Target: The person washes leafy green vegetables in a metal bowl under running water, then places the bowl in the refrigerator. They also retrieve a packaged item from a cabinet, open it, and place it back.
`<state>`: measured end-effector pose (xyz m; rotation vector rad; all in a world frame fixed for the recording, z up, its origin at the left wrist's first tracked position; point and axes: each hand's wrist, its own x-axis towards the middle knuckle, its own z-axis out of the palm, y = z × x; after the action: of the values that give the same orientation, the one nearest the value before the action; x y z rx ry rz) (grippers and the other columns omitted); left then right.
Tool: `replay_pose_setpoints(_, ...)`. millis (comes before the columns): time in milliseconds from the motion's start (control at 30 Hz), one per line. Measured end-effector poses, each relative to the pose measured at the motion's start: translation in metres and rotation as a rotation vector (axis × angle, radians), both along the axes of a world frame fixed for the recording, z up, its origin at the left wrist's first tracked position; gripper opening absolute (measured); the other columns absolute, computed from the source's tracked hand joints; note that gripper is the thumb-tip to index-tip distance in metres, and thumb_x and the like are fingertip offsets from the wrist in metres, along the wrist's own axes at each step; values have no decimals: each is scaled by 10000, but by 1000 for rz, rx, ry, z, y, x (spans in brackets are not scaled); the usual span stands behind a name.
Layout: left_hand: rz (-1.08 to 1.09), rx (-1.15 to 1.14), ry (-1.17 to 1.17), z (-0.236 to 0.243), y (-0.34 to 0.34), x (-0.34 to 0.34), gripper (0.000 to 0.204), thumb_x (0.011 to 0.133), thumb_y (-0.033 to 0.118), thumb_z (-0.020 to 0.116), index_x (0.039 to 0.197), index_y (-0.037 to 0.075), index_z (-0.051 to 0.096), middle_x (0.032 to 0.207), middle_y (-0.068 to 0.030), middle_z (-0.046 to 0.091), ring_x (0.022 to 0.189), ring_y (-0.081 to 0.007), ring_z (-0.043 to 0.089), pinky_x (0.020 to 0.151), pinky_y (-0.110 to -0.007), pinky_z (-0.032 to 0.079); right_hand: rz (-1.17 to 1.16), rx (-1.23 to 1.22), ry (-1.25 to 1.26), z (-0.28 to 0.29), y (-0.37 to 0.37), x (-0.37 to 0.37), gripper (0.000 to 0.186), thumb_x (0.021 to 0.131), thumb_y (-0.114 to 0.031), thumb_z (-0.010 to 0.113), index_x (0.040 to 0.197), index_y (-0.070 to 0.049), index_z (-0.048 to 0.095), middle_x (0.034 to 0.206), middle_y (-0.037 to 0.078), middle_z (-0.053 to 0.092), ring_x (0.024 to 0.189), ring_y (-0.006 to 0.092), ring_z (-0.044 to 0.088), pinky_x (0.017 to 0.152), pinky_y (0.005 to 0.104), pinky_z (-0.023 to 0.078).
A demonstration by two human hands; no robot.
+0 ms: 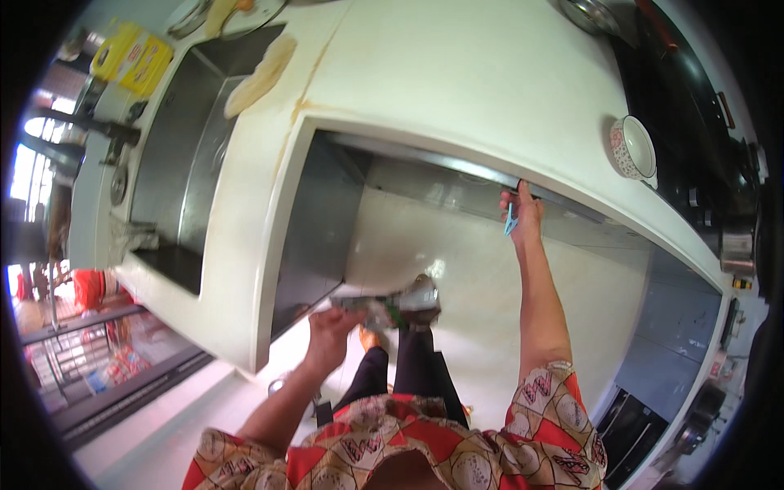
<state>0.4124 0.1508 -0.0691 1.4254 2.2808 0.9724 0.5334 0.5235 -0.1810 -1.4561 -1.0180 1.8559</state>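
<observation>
A crinkled plastic packet [388,312], partly clear with green on it, hangs over the floor in front of my legs. My left hand [328,339] is closed on its left end; what the packet holds cannot be made out. Farther forward, my right hand [527,214] reaches the dark metallic edge of a drawer or cabinet front [441,163] beneath the counter, fingers curled at it. A light blue clip [510,220] sticks out from those same fingers.
The white counter [425,82] wraps around me. At the left is a steel sink [175,155] with a tan cloth [261,75] on its edge and a yellow jug [135,61] beyond. A patterned bowl [633,149] stands at the right by the black stove [678,106].
</observation>
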Motion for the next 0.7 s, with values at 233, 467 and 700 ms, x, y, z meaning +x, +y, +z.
replay_pose_setpoints(233, 209, 169, -131, 58, -1, -34, 223, 717, 10, 590, 928, 33, 660, 700, -110, 609, 648, -211, 593, 564, -278, 453, 680, 34, 197, 121, -99, -20, 483, 818, -332, 636, 1171, -24, 518, 976, 120, 611, 582, 119, 565, 450, 237, 397)
replay_pose_setpoints(467, 379, 413, -696, 132, -27, -40, 311, 805, 117, 649, 1110, 64, 623, 943, -70, 661, 773, -110, 602, 706, -237, 472, 906, 381, 259, 248, -205, -50, 376, 727, -48, 666, 1089, 3, 574, 893, 70, 613, 562, 81, 505, 466, 221, 391)
replay_pose_setpoints(700, 355, 513, -364, 177, -103, -56, 492, 768, 196, 716, 1214, 61, 555, 1101, -73, 627, 986, -121, 573, 892, -276, 436, 822, 220, 526, 280, -263, -85, 105, 828, -78, 604, 846, 24, 625, 695, 31, 590, 550, 85, 508, 485, 211, 383)
